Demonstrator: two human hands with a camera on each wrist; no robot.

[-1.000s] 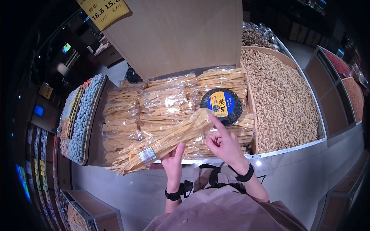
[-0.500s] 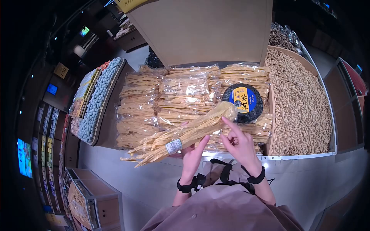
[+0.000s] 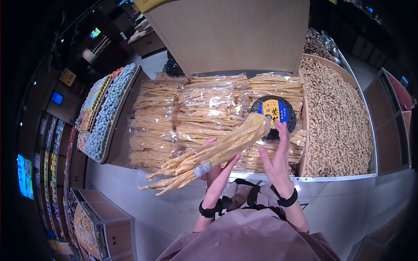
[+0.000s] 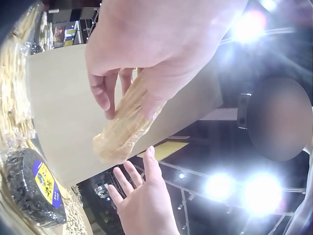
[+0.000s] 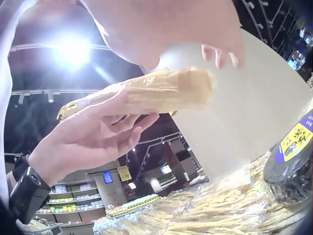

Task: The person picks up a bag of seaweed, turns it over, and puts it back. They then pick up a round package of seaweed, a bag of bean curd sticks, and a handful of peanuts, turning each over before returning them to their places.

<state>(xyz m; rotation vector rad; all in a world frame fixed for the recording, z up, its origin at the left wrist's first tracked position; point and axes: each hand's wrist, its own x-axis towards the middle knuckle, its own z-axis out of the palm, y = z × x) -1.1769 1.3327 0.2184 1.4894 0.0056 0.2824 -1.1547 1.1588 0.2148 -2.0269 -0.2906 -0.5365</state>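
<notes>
In the head view, the left hand [image 3: 221,179] holds a clear bag of dried beancurd sticks [image 3: 226,143] slantwise over the front edge of the surface [image 3: 322,179], its thumb on the near side. The loose ends, near a white label [image 3: 202,169], stick out past that edge. The right hand [image 3: 277,169] is spread, thumb apart, just beside the bag's rounded end. Similar bags [image 3: 209,104] lie in rows behind; a round pack of dried seaweed [image 3: 285,114] rests on them, near the peanuts [image 3: 337,126] at the surface's right edge. A wooden panel [image 3: 230,39] rises at the back edge.

In the left wrist view, the left hand's thumb and fingers pinch the bag from opposite sides; the right hand's fingers fan below its end.

In the right wrist view, the bag lies raised across the left hand; whether the right hand touches it, I cannot tell.
</notes>
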